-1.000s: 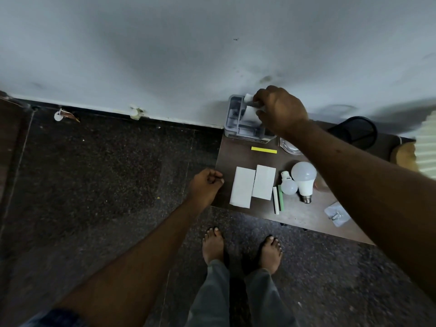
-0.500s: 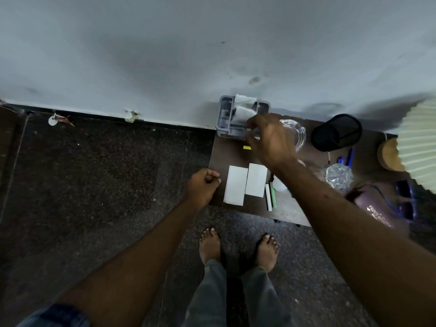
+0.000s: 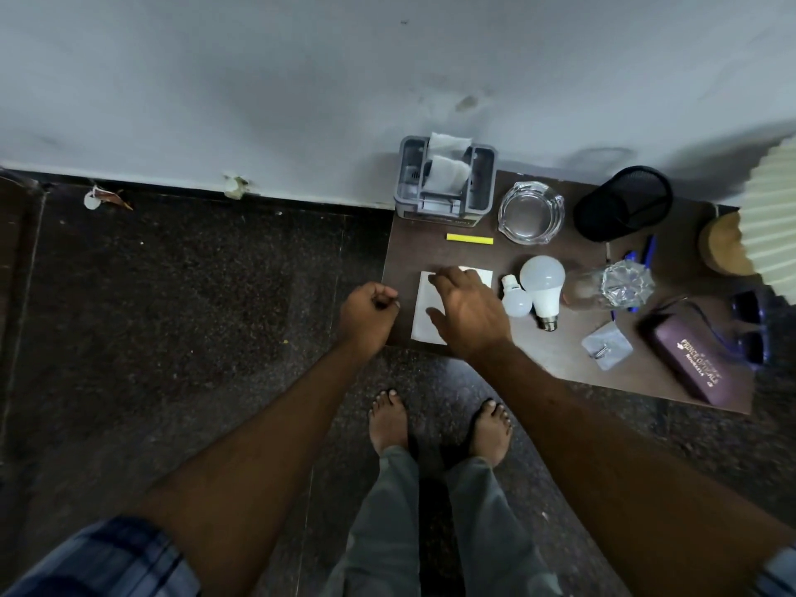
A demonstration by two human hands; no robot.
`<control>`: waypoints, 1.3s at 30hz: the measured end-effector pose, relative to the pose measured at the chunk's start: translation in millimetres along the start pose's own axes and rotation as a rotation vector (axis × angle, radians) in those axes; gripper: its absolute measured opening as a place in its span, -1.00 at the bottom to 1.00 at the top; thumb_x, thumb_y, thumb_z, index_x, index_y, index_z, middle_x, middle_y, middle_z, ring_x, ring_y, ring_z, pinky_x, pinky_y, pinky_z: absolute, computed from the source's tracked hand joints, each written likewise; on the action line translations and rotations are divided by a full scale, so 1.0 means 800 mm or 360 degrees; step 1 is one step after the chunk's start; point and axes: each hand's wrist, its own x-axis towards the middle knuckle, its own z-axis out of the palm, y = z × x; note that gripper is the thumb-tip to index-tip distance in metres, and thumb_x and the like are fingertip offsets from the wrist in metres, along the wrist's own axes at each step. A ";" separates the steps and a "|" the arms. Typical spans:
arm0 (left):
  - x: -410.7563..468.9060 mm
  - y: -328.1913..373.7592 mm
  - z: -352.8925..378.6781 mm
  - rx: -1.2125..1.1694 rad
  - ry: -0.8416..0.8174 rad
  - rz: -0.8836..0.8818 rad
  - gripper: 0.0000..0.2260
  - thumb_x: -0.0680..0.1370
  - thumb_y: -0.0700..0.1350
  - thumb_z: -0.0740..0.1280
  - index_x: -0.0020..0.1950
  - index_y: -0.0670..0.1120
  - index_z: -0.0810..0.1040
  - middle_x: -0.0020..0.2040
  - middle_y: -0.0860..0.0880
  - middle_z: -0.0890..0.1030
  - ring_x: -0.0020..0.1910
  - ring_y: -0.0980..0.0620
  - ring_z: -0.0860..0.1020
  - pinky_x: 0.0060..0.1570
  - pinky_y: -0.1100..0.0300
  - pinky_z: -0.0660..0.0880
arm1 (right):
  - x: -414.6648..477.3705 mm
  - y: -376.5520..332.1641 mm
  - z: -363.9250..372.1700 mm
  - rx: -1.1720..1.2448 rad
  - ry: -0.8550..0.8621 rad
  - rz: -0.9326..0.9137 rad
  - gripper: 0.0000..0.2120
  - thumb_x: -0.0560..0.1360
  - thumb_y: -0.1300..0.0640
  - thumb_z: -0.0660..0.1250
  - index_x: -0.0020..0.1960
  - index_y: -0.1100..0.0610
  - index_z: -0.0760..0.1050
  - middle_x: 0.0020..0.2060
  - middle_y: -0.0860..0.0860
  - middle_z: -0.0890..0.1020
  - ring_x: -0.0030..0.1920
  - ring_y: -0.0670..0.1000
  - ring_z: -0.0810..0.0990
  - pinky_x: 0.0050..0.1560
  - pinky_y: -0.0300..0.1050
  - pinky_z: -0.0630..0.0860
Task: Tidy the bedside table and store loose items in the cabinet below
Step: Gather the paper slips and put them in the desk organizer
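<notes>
White paper slips (image 3: 424, 312) at table's (image 3: 430, 256) front-left edge, now under right hand (image 3: 467, 314): fingers spread, flat over them, nothing gripped yet. Half a sec ago was up at grey organiser (image 3: 446, 183) by wall; tissue sits in there now, so that bit looks done, slips prob next. Left hand (image 3: 366, 314) fisted off table's edge, can't tell if holding anything. Sticks beside slips hidden under palm. Cabinet below not visible. Lamp (image 3: 771, 217) cut off right.
</notes>
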 end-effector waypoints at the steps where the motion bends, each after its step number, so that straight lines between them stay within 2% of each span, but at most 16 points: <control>1: 0.000 -0.001 -0.001 0.0002 0.0012 0.0015 -0.87 0.51 -0.20 0.44 -0.06 0.03 0.58 -0.02 0.02 0.65 0.01 0.04 0.62 0.11 0.00 0.60 | -0.003 -0.002 0.006 -0.0056 -0.0026 -0.0004 -0.50 0.53 0.03 0.43 0.41 0.18 0.48 0.37 0.12 0.51 0.30 0.20 0.49 0.22 0.10 0.51; 6: 0.002 -0.004 -0.005 -0.0010 0.0044 -0.0016 -0.90 0.53 -0.21 0.42 0.00 -0.03 0.61 -0.07 0.03 0.64 -0.02 0.04 0.62 0.09 0.03 0.61 | -0.009 -0.009 0.023 -0.0210 -0.0122 0.0015 -0.48 0.53 0.03 0.41 0.44 0.18 0.45 0.38 0.15 0.52 0.35 0.21 0.47 0.29 0.12 0.44; 10: 0.006 -0.005 -0.010 -0.0043 0.0045 -0.0063 -0.90 0.53 -0.20 0.42 0.00 -0.02 0.60 -0.07 0.03 0.64 -0.03 0.05 0.63 0.08 0.03 0.61 | -0.007 -0.009 0.031 -0.0263 -0.0149 0.0039 -0.51 0.54 0.11 0.40 0.44 0.17 0.45 0.40 0.14 0.51 0.34 0.20 0.48 0.29 0.12 0.44; 13: 0.012 -0.007 -0.013 -0.0111 0.0072 -0.0113 -0.89 0.53 -0.21 0.42 -0.04 0.00 0.61 -0.05 0.00 0.67 0.01 -0.01 0.64 0.12 -0.02 0.60 | -0.003 -0.014 0.034 -0.0260 -0.0137 0.0049 -0.55 0.52 0.13 0.41 0.39 0.18 0.49 0.38 0.15 0.53 0.32 0.21 0.51 0.26 0.10 0.46; 16: 0.018 -0.013 -0.013 -0.0225 0.0081 -0.0237 -0.87 0.52 -0.22 0.41 -0.08 0.03 0.62 -0.04 -0.03 0.69 -0.01 -0.05 0.66 0.10 -0.10 0.62 | 0.003 -0.022 0.036 -0.0241 -0.0138 0.0038 -0.54 0.55 0.12 0.40 0.42 0.19 0.48 0.42 0.16 0.49 0.38 0.22 0.47 0.32 0.11 0.44; 20: 0.021 -0.014 -0.019 -0.0297 0.0060 -0.0310 -0.90 0.53 -0.22 0.41 0.02 -0.07 0.64 0.00 -0.07 0.70 0.01 -0.07 0.67 0.10 -0.08 0.62 | 0.014 -0.039 0.038 -0.0179 -0.0116 0.0009 -0.55 0.58 0.11 0.35 0.44 0.19 0.46 0.45 0.15 0.47 0.40 0.22 0.44 0.36 0.11 0.39; 24: 0.024 -0.014 -0.024 -0.0342 -0.0061 -0.0357 -0.81 0.55 -0.20 0.41 0.16 -0.16 0.64 0.09 -0.14 0.69 0.02 -0.08 0.66 0.03 0.03 0.63 | 0.025 -0.054 0.042 -0.0142 -0.0116 -0.0023 -0.51 0.57 0.11 0.35 0.47 0.18 0.42 0.46 0.14 0.45 0.42 0.21 0.42 0.38 0.12 0.36; 29: 0.030 -0.015 -0.029 -0.0384 -0.0143 -0.0348 -0.76 0.56 -0.21 0.41 0.22 -0.21 0.63 0.15 -0.19 0.68 0.07 -0.14 0.67 0.13 -0.09 0.62 | 0.031 -0.064 0.050 -0.0091 -0.0086 -0.0035 -0.49 0.54 0.12 0.40 0.46 0.17 0.44 0.44 0.13 0.49 0.41 0.21 0.45 0.36 0.12 0.37; 35: 0.035 -0.011 -0.028 -0.0290 -0.0112 -0.0323 -0.80 0.54 -0.18 0.44 0.15 -0.17 0.67 0.09 -0.16 0.70 0.02 -0.12 0.68 0.08 -0.11 0.64 | 0.035 -0.067 0.049 -0.0026 -0.0035 -0.0091 -0.48 0.50 0.11 0.44 0.44 0.14 0.47 0.41 0.10 0.52 0.39 0.19 0.46 0.34 0.11 0.38; 39: 0.038 -0.008 -0.033 -0.0295 -0.0058 -0.0266 -0.84 0.53 -0.20 0.44 0.08 -0.19 0.68 0.04 -0.16 0.71 -0.03 -0.11 0.69 0.05 -0.11 0.64 | 0.035 -0.061 0.052 0.0217 0.0031 -0.0066 -0.50 0.49 0.13 0.46 0.42 0.15 0.49 0.39 0.12 0.54 0.39 0.19 0.46 0.37 0.12 0.40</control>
